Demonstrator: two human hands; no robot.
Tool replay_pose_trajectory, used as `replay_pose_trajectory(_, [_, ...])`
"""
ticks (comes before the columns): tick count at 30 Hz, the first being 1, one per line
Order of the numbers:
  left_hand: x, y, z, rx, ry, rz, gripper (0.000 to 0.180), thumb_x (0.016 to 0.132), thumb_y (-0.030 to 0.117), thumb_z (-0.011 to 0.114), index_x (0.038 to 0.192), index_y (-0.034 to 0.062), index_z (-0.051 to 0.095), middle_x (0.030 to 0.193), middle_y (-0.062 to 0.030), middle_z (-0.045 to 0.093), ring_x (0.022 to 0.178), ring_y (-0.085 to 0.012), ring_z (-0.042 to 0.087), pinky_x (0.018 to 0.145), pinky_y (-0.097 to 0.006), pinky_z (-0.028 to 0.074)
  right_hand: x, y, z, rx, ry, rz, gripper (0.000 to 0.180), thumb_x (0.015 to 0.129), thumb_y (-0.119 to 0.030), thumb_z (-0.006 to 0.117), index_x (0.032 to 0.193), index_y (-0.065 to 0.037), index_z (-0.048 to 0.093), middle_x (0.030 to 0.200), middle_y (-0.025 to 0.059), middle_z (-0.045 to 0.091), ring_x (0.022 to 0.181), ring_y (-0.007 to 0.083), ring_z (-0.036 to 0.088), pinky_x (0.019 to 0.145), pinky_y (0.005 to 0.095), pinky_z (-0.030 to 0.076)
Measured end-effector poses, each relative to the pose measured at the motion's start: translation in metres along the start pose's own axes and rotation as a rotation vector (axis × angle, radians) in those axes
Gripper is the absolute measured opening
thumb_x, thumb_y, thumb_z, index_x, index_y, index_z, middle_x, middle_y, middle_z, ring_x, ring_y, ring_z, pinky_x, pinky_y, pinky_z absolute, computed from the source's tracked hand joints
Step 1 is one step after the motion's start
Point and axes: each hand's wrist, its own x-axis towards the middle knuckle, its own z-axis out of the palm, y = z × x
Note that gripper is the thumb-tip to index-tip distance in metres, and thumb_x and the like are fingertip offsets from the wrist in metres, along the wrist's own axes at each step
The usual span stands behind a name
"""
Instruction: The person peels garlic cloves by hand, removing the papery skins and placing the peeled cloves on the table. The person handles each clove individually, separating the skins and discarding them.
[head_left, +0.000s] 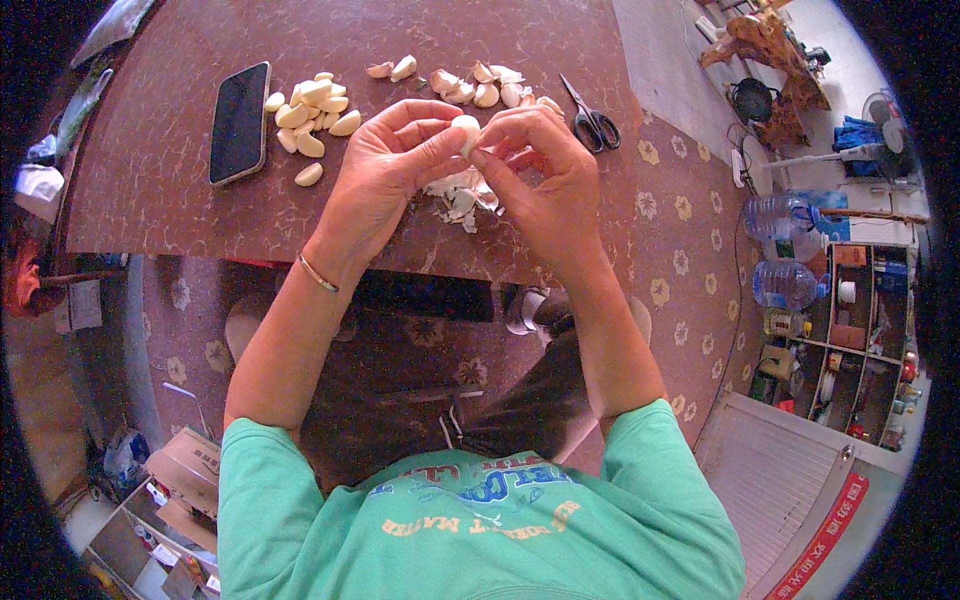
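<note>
A pale garlic clove is pinched between the thumb and fingers of my left hand, above the table. My right hand meets it from the other side, its thumb and fingertips closed at the clove's edge; whether a bit of skin is between them I cannot make out. Beneath my hands lies a heap of white garlic skins. Peeled cloves form a pile left of my left hand, with a single clove nearer to me. Several unpeeled cloves lie beyond my hands, partly hidden by my right fingers.
On the brown marbled table, a black phone lies left of the peeled pile. Black-handled scissors rest near the table's right edge. Farther right, on the floor side, are large water bottles, a shelf unit and a fan.
</note>
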Motion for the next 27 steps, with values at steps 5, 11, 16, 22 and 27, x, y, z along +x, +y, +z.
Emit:
replay_pose_trajectory(5, [-0.001,0.003,0.002,-0.025,-0.002,0.008,0.027,0.095,0.014,0.077,0.119,0.0024,0.069,0.113,-0.0101,0.074,0.104,-0.0157,0.072,0.094,-0.031,0.061,0.001,-0.008,0.003,0.019,0.013,0.021,0.016,0.087,-0.004,0.078,0.102,-0.007,0.072,0.097,0.0057,0.070,0.079,0.0133,0.069,0.064,0.0267,0.056])
replay_pose_trajectory(11, [0.000,0.001,0.000,0.013,0.005,-0.006,0.030,0.097,0.015,0.075,0.124,0.0039,0.066,0.115,-0.0069,0.073,0.104,-0.0143,0.071,0.093,-0.030,0.061,0.000,0.002,0.000,0.030,-0.010,0.016,0.014,0.089,-0.004,0.077,0.102,-0.006,0.072,0.097,0.0055,0.070,0.081,0.0125,0.069,0.065,0.0268,0.056])
replay_pose_trajectory(16, [-0.002,0.005,0.003,0.019,0.013,-0.013,0.030,0.097,0.015,0.075,0.124,0.0049,0.066,0.115,-0.0064,0.073,0.104,-0.0139,0.071,0.092,-0.028,0.060,0.001,-0.012,0.003,0.100,0.014,0.099,0.010,0.089,-0.003,0.077,0.096,-0.005,0.071,0.097,0.0046,0.069,0.080,0.0120,0.068,0.066,0.0267,0.056])
replay_pose_trajectory(22, [-0.001,0.003,0.003,0.024,0.037,0.019,0.029,0.093,0.015,0.080,0.118,0.0029,0.069,0.110,-0.0083,0.074,0.102,-0.0140,0.071,0.094,-0.029,0.059,0.000,0.000,0.001,0.043,-0.016,0.025,0.007,0.090,-0.004,0.077,0.094,-0.005,0.072,0.094,0.0036,0.071,0.079,0.0105,0.068,0.065,0.0252,0.054])
replay_pose_trajectory(27, [0.001,0.003,0.007,0.223,0.091,0.145,0.039,0.088,0.012,0.085,0.122,0.0034,0.066,0.110,-0.0070,0.073,0.103,-0.0139,0.070,0.092,-0.028,0.059,0.000,-0.003,-0.004,0.298,-0.010,0.329,0.009,0.092,-0.010,0.077,0.094,-0.002,0.073,0.082,0.0006,0.072,0.072,0.0073,0.065,0.063,0.0233,0.051])
